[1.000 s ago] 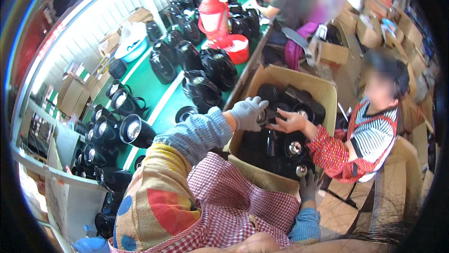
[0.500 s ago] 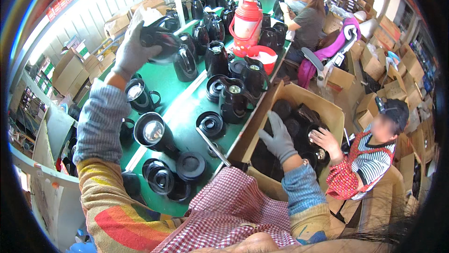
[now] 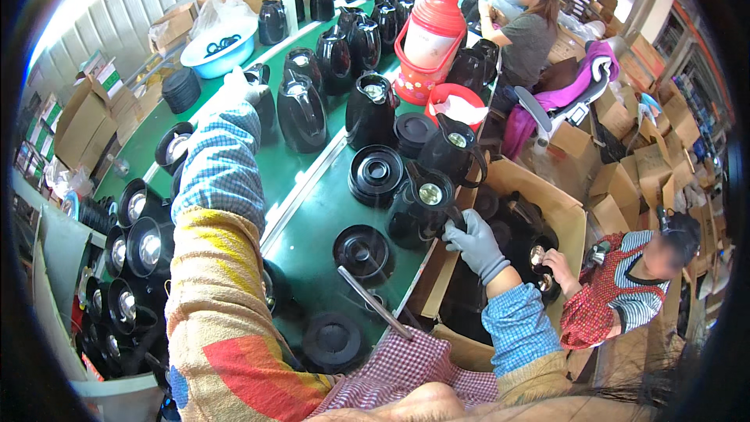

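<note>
My left hand (image 3: 244,88), in a pale glove and washed out by light, reaches far across the green table. It is closed at the side of a black jug (image 3: 264,106); its fingers are partly hidden. My right hand (image 3: 473,244), in a grey glove, grips the handle of a second black jug (image 3: 426,195), open at the top with a shiny silvery inside. That jug stands near the table's right edge. Just behind it is another open black jug (image 3: 453,141). Round black lids (image 3: 375,174) lie left of the gripped jug, with one more lid (image 3: 361,252) nearer me.
A cardboard box (image 3: 569,223) of black parts adjoins the table's right edge; a co-worker's hand (image 3: 556,266) reaches into it. A red-and-white flask (image 3: 432,39) and red basin (image 3: 457,106) stand farther back. Open jugs (image 3: 144,246) crowd the left. A metal bar (image 3: 373,302) projects near my apron.
My left hand has carried a black jug from above the table to its far side. My right hand has gone from open over the box to gripping a jug's handle. The view has shifted.
</note>
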Tool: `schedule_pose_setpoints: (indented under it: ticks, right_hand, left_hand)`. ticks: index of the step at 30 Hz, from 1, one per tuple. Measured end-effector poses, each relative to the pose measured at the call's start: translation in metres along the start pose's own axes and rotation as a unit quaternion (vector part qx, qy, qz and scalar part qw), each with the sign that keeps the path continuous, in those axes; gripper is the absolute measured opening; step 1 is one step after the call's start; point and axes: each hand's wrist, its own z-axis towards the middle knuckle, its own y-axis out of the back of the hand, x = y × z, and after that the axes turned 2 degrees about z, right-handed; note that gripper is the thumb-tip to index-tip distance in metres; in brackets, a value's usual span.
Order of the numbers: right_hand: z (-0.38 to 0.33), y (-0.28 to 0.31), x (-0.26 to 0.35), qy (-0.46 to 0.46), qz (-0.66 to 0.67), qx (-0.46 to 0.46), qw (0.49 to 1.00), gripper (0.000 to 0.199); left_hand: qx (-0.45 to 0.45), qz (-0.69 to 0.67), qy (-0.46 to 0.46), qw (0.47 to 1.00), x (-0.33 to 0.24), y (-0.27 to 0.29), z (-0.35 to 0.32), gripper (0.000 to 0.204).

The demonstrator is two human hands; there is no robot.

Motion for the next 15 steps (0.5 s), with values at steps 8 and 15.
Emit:
schedule_pose_setpoints:
  ticks: [8, 15]
  right_hand:
    - [-0.038, -0.007, 0.032, 0.006, 0.051, -0.063, 0.997, 0.016]
    - [-0.035, -0.038, 0.061, 0.049, 0.120, -0.023, 0.991, 0.014]
  left_hand:
    - [-0.032, 0.101, -0.091, 0.990, 0.012, -0.018, 0.005, 0.079]
    - [0.059, 0.063, -0.243, 0.966, -0.059, -0.049, -0.052, 0.106]
